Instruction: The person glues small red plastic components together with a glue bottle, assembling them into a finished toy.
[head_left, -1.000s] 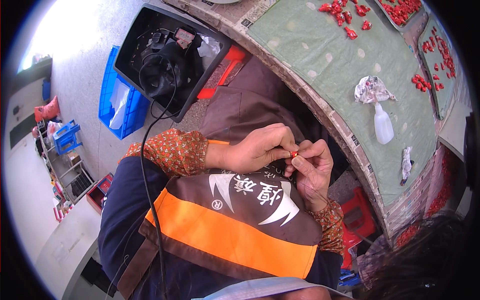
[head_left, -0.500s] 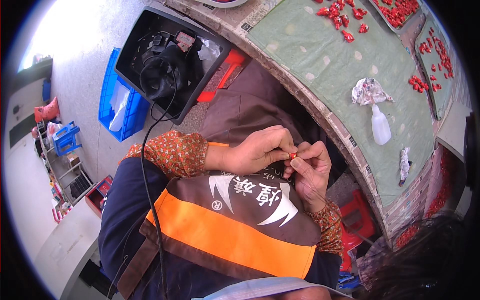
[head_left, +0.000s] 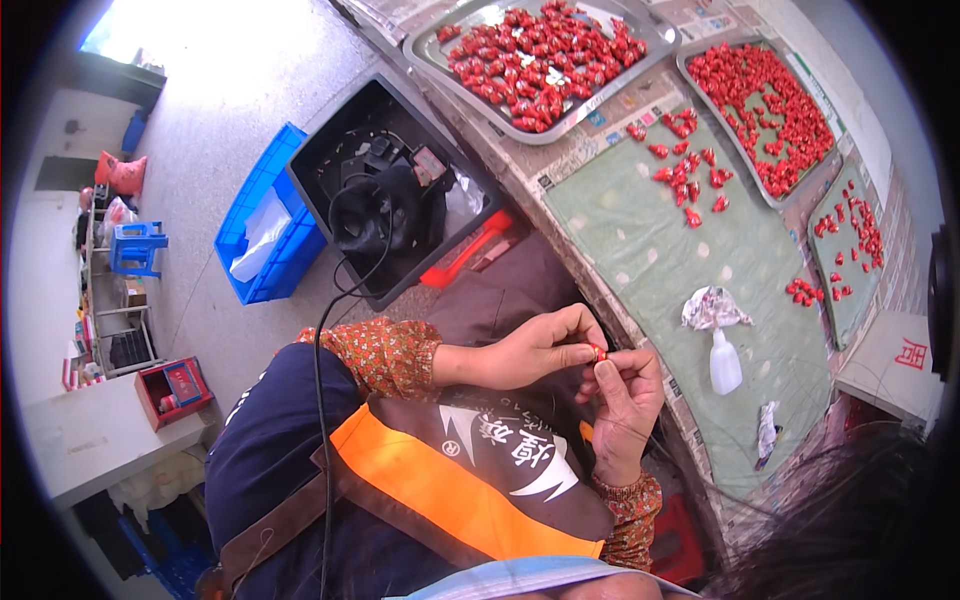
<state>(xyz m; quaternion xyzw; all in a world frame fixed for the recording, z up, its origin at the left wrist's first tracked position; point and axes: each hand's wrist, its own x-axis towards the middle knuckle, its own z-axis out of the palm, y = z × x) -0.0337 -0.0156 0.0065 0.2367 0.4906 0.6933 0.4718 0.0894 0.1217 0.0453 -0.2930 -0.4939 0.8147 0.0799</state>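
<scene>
Above my lap, my left hand (head_left: 540, 350) and my right hand (head_left: 625, 395) meet at the fingertips. Between them is a small red piece with a gold-coloured part (head_left: 599, 354), pinched from both sides. Fingers cover most of it, so its full shape cannot be made out. It resembles in colour the small red figure-like pieces (head_left: 690, 180) scattered on the green cloth (head_left: 640, 250) of the table to my right.
Two metal trays, one far (head_left: 425, 58) and one farther right (head_left: 690, 65), hold many red pieces. A white squeeze bottle (head_left: 725, 365) and crumpled rag (head_left: 715, 308) lie on the cloth. A black bin (head_left: 310, 165) and blue crate (head_left: 290, 290) stand left. A dark cable (head_left: 318, 400) crosses my left arm.
The view has shifted, bringing the far trays into sight. Both hands still pinch the small red piece; the fingers have turned slightly around it.
</scene>
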